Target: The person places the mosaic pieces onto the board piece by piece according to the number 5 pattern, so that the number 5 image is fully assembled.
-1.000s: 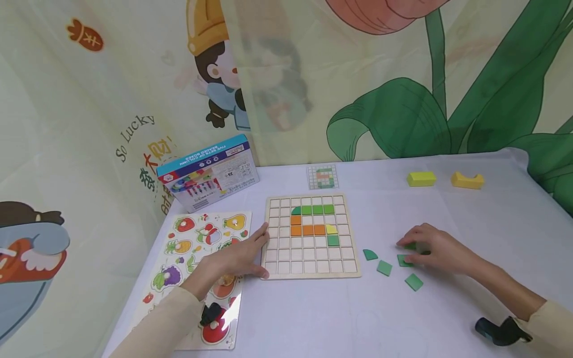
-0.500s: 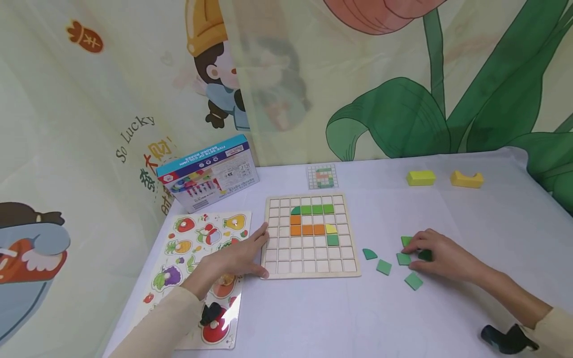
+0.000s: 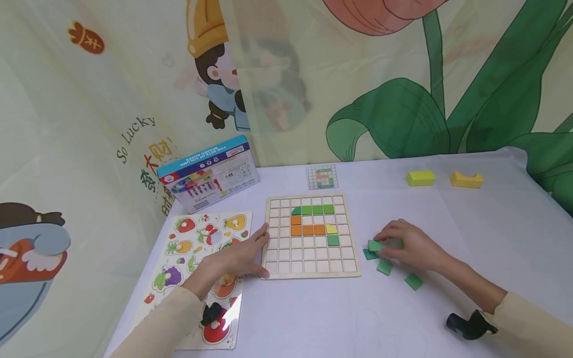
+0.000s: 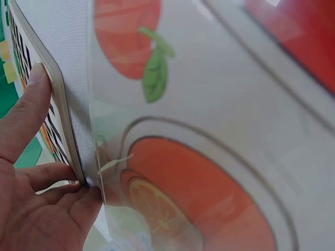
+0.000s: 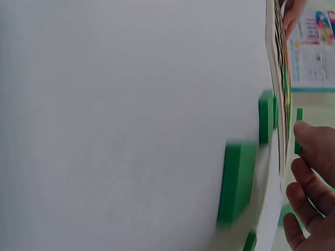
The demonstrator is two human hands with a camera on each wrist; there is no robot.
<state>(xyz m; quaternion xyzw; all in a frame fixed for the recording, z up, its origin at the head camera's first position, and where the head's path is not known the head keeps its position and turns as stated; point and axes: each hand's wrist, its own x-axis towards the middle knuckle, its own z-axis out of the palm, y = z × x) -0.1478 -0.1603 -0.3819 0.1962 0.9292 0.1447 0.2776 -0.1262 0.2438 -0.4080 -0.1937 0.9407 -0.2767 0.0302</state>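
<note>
A wooden grid board (image 3: 293, 268) lies on the white table, with green, orange and yellow tiles set in some cells. My left hand (image 3: 241, 254) rests at its left edge. In the left wrist view, the left thumb (image 4: 29, 112) lies on the board's face near the rim, other fingers by the edge. Between thumb and fingers of my right hand (image 3: 414, 246) a green square tile (image 3: 374, 245) is pinched, right of the board. Below it shows a darker quarter-round tile (image 3: 369, 255). Two green square tiles lie nearby, one closer (image 3: 384, 267), another nearer the front (image 3: 414, 282).
A small pattern card (image 3: 323, 177) lies behind the board. Fruit-picture sheet (image 3: 237, 323) and printed box (image 3: 215, 179) stand or lie at left. A yellow-green block (image 3: 421, 178) and a notched yellow block (image 3: 467, 180) stand at the back right.
My right hand has picked up a green square tile from the group at the right and moved left toward the board with it. The left hand stays at the board's edge.
</note>
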